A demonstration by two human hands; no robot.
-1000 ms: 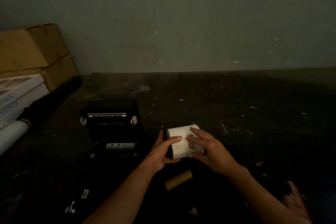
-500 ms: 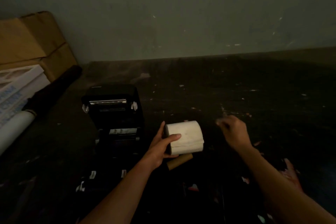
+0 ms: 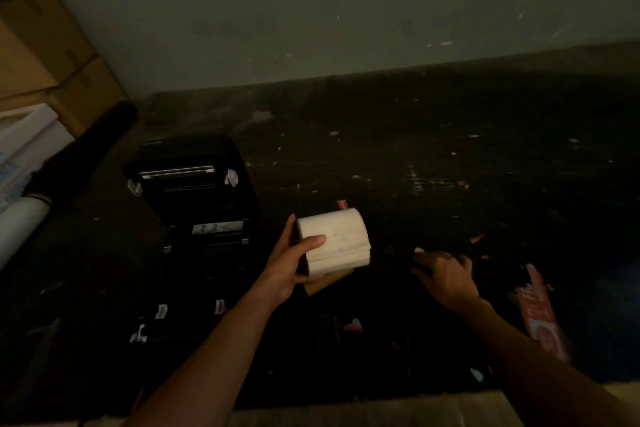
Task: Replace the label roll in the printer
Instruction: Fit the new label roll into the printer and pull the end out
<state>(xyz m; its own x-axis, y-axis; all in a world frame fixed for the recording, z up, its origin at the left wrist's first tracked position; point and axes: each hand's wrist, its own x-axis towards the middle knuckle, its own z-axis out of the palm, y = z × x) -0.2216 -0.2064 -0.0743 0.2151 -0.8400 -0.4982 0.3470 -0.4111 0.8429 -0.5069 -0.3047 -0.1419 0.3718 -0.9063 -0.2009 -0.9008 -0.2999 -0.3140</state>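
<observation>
The label roll point(image 3: 334, 239) is being held above the dark worktop point(image 3: 450, 156) in the left hand point(image 3: 289, 265), thumb across its curved face and fingers wrapped behind one end, just right of the printer point(image 3: 197, 191), whose lid is standing open. The right hand point(image 3: 445, 272) is being lowered to the worktop, well apart from the roll; whether its grip is closing on anything cannot be told. A brown cardboard core point(image 3: 327, 282) is lying beneath the roll. The roll is judged light yet crushable, its outer wraps prone to loosening, so it is best gripped by its flat ends.
</observation>
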